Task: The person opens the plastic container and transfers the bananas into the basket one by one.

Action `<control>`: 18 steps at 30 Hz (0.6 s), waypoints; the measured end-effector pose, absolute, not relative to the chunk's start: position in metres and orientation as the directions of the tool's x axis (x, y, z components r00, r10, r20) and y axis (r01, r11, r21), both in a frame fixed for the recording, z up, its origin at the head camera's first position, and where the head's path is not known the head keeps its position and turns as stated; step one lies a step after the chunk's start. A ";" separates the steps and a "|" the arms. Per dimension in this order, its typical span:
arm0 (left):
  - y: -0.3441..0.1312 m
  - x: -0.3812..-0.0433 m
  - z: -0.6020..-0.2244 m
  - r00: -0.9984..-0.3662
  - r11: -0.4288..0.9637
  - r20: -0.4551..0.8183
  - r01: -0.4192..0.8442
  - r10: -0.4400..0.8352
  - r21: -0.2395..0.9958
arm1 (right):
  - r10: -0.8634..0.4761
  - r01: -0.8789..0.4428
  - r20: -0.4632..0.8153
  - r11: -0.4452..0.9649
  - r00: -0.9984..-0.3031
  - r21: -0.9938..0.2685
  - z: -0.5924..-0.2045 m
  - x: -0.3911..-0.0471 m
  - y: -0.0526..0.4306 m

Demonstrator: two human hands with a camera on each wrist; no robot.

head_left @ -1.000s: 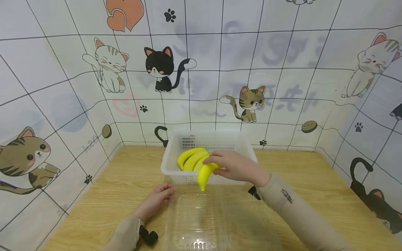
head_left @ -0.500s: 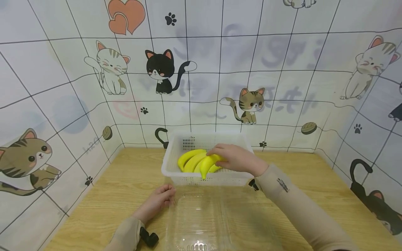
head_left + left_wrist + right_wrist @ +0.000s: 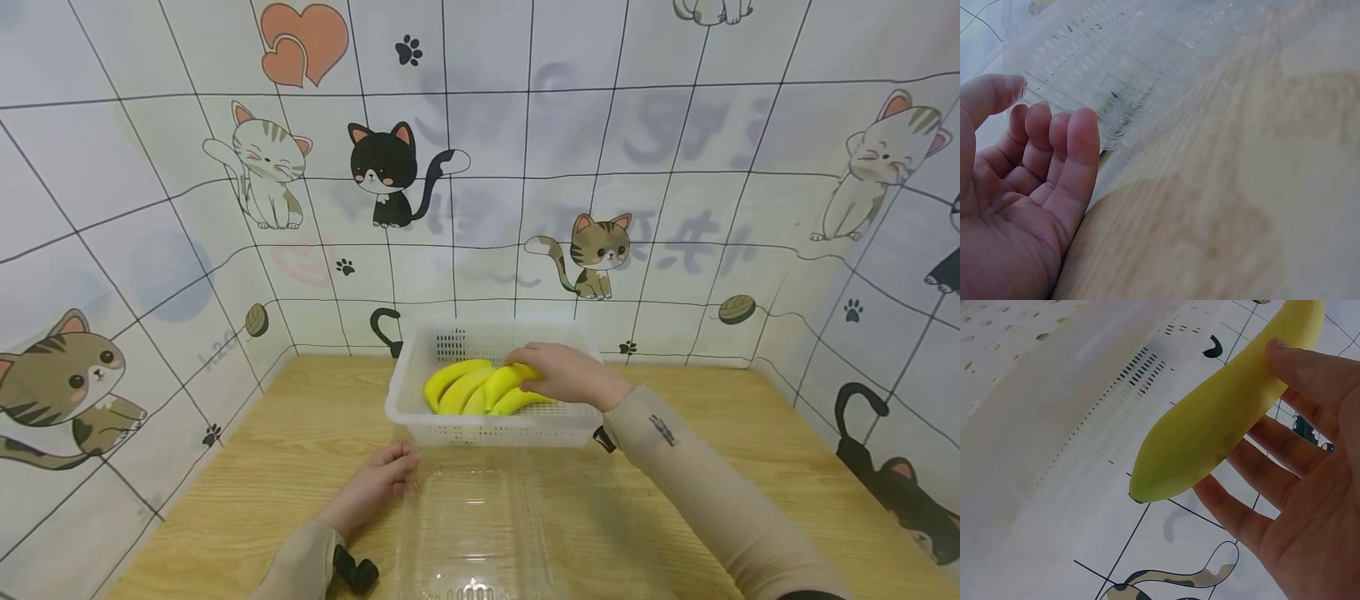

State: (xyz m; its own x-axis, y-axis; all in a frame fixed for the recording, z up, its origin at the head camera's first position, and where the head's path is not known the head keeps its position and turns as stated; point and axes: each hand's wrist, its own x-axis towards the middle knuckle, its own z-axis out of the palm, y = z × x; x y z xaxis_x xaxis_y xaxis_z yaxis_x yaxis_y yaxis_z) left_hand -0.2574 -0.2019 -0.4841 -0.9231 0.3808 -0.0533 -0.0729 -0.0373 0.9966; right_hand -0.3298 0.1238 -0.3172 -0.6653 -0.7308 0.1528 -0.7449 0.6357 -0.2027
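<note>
In the head view my right hand [image 3: 566, 377] holds a yellow banana [image 3: 506, 383] over the white basket [image 3: 495, 432], above other bananas [image 3: 459, 388] lying inside. The right wrist view shows my thumb on the near side of that same banana [image 3: 1204, 431] and the fingers behind it. My left hand [image 3: 375, 487] lies at the far left corner of a clear plastic container [image 3: 474, 525]. Seen from the left wrist, its thumb and curled fingers pinch the container's edge [image 3: 1079, 81].
The basket stands at the back of the wooden table [image 3: 330, 392], close to a wall [image 3: 487, 200] printed with cats. Side walls rise at left and right. A see-through flap [image 3: 592, 517] extends rightward from the container.
My right hand has moved back with the banana, from above the basket's front rim to over the bananas inside. The left hand has stayed at the container's corner.
</note>
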 end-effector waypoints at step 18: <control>-0.201 -0.257 -0.483 -0.922 -0.045 -0.040 -0.062 0.386 0.997 | -0.657 -0.661 0.105 0.714 -0.746 -0.232 -0.337 -0.343 0.132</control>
State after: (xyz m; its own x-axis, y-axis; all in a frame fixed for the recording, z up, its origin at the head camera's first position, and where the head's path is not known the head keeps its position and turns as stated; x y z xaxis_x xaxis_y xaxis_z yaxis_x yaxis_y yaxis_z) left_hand -0.2569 -0.2006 -0.4829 -0.9217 0.3857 -0.0401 -0.0622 -0.0449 0.9971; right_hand -0.3430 0.1324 -0.3367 -0.7464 -0.6572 0.1047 -0.6609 0.7136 -0.2323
